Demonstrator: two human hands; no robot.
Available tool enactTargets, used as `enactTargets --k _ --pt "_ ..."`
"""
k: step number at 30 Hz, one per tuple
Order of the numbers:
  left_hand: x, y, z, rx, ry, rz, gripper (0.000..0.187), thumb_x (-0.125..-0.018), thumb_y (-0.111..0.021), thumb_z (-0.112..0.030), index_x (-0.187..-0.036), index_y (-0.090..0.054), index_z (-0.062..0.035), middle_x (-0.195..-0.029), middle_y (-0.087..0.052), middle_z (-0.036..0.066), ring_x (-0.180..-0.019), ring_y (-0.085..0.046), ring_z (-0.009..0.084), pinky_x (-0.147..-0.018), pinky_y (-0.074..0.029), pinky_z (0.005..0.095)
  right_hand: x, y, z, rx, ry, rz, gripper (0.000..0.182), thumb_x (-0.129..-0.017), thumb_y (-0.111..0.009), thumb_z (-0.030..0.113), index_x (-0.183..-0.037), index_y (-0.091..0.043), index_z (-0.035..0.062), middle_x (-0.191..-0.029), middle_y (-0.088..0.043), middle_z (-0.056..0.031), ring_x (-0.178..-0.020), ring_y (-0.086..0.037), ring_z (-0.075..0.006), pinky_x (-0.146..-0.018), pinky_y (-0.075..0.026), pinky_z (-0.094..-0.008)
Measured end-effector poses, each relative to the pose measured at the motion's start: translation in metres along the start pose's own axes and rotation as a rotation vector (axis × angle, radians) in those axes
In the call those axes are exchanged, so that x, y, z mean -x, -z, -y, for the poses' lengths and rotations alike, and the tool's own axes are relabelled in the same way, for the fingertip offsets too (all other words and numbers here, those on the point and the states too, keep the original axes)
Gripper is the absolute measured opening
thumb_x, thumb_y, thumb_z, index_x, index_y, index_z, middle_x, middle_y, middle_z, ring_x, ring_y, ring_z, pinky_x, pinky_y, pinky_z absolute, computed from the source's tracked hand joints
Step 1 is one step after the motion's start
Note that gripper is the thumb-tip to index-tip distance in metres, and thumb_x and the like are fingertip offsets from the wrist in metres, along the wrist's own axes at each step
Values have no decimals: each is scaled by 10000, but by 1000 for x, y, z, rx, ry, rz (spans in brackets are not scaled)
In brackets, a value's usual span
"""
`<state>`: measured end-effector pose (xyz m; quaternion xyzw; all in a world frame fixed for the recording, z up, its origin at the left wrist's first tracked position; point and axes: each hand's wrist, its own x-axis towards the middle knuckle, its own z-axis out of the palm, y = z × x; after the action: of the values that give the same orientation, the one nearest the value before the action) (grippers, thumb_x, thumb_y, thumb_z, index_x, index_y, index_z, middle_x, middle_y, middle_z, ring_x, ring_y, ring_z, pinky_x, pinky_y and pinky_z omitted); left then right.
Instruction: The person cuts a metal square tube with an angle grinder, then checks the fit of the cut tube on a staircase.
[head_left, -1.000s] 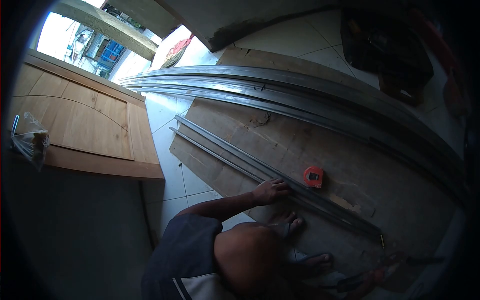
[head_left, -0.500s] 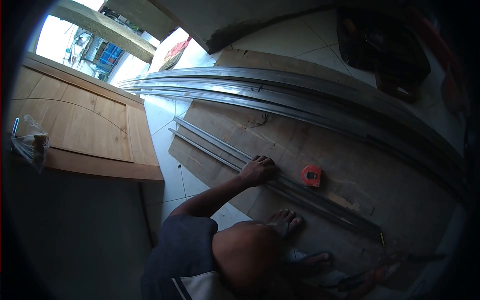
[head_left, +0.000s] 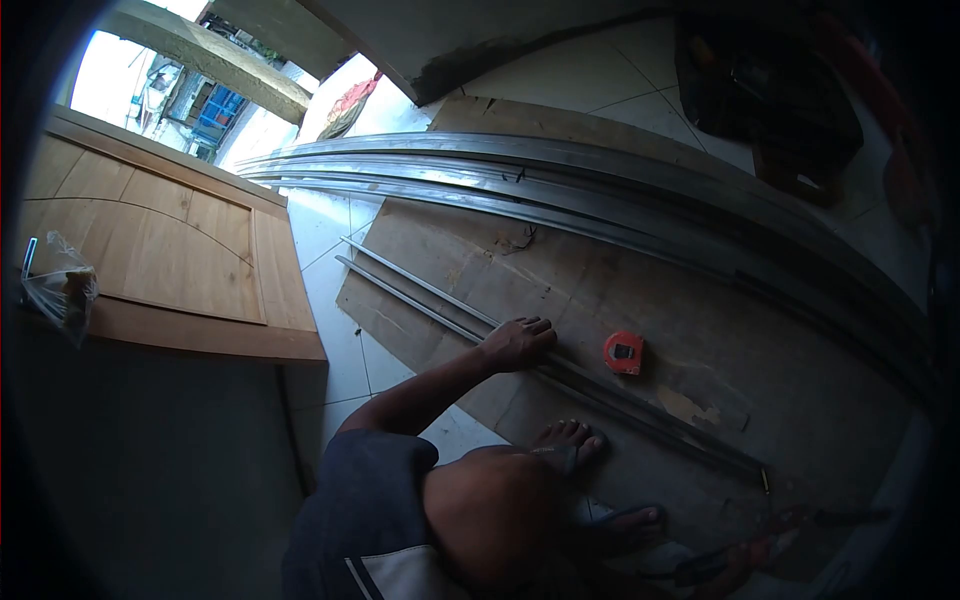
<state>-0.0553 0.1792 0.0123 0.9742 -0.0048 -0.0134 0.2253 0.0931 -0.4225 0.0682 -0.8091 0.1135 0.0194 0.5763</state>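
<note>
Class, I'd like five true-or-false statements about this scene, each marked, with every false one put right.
1. The red, squarish tape measure lies on the flat, brown sheet. True.
2. The left hand rests on the tape measure. False: its fingers are curled over the thin, straight, grey metal strips.
3. The long, silvery metal bars lie side by side. True.
4. The light-brown, rectangular wooden door has a completely plain face. False: it shows panels and a curved line.
5. A clear, crumpled plastic bag is at the door. True.
</note>
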Motion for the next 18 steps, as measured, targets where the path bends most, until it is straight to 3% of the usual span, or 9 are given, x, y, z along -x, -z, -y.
enactTargets --k 9,13,14,16,18 --pt "-1 11 -6 65 85 35 346 -760 -762 -212 -991 -556 -58 -978 -590 130 -928 -633 359 -770 -534 465 -7 1 -12 -66 -42 7 337 -876 -670 80 -1198 -599 8 -929 -576 -21 -798 -552 -109 -721 -479 -263" --pt "-11 15 -27 102 90 35 382 -751 -825 -263 -1010 -624 -67 -1006 -630 126 -963 -646 359 -805 -540 459 4 23 -38 -275 -158 -52 359 -866 -670 67 -1214 -600 10 -910 -572 -1 -770 -549 -82 -690 -480 -237" --pt "-16 9 -31 122 97 40 402 -746 -850 -283 -1020 -644 -73 -1019 -643 118 -968 -650 353 -803 -538 457 11 18 -13 -230 -183 20 310 -859 -671 40 -1160 -602 16 -922 -583 5 -795 -563 -91 -703 -486 -241" --pt "-29 0 -52 93 31 -52 441 -699 -885 -232 -1023 -641 -58 -1024 -651 121 -947 -645 355 -812 -531 461 15 9 -4 -205 -314 -181 309 -833 -720 52 -1118 -606 12 -915 -630 -33 -778 -631 -126 -693 -526 -282" --pt "-35 -11 -77 115 -54 -90 457 -681 -883 -180 -1054 -642 -69 -1009 -642 124 -935 -631 351 -804 -504 461 18 6 5 -280 -329 -184 353 -793 -751 49 -1114 -611 7 -911 -658 -53 -760 -662 -154 -676 -543 -301"
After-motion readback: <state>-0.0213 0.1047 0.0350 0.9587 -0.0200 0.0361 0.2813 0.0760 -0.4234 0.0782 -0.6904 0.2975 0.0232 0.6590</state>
